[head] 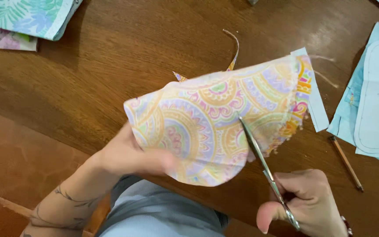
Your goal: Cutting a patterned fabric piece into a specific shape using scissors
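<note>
two hands (132, 156) (305, 197) grip blurred fabric (216, 118), scissors (266, 169); handles probably hidden by fingers.

No packages, labels, signs, screens.

A: Light? Bright, even daylight, glare streak on the wooden table (330, 30) toward 1 o'clock.
B: Blur? Left hand (130, 156) smeared by motion, patterned fabric (207, 118) soft; soft shadow under it. Corners dimmer at 7 o'clock.

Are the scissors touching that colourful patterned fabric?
Touching. The head view shows the scissors, held in the right hand, with their blades meeting the patterned fabric that the left hand grips.
</note>
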